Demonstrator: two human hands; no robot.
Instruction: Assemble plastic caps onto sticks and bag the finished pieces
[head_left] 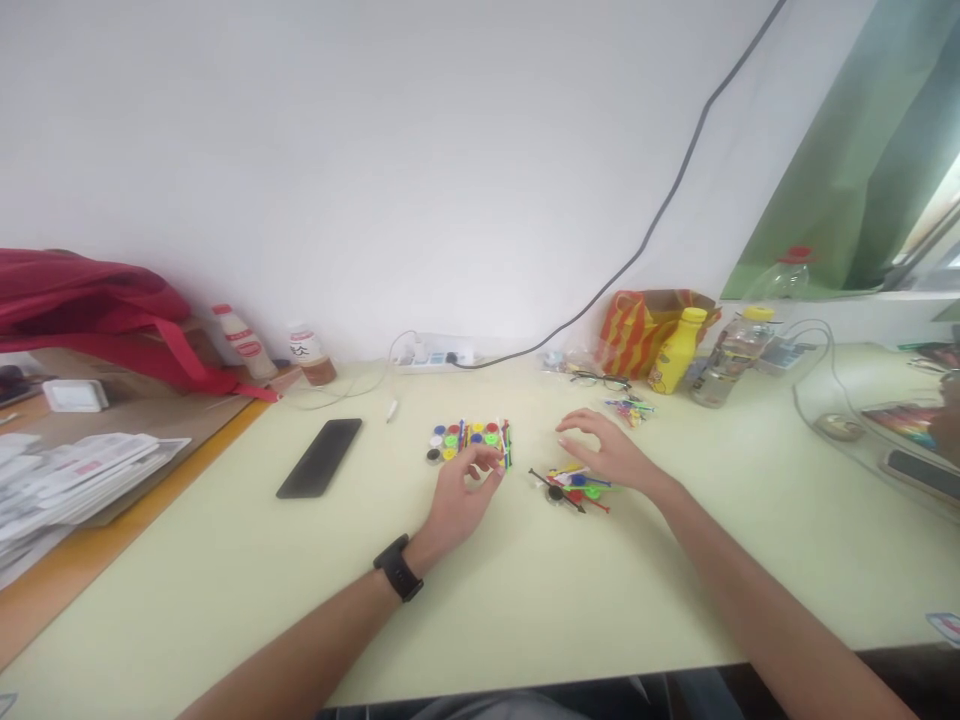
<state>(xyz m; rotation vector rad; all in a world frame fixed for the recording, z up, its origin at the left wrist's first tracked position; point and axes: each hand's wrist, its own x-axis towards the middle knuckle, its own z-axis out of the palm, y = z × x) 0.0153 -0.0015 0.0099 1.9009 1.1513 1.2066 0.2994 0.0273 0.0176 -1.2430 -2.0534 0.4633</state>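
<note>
My left hand, with a black watch on its wrist, is curled with thumb and fingertips close together at the near edge of a neat set of coloured round discs and thin sticks. Whatever its fingertips may pinch is too small to make out. To the right, my right hand hovers with thumb and index finger apart, nothing seen between them. Below and left of it lies a loose pile of coloured plastic arrow spinners, including a black one. Part of the neat set is hidden by my left hand.
A black phone lies left of the discs. More small coloured pieces, glasses, a yellow bottle and a clear bottle are at the back right. A power strip sits by the wall. Stacked papers lie far left.
</note>
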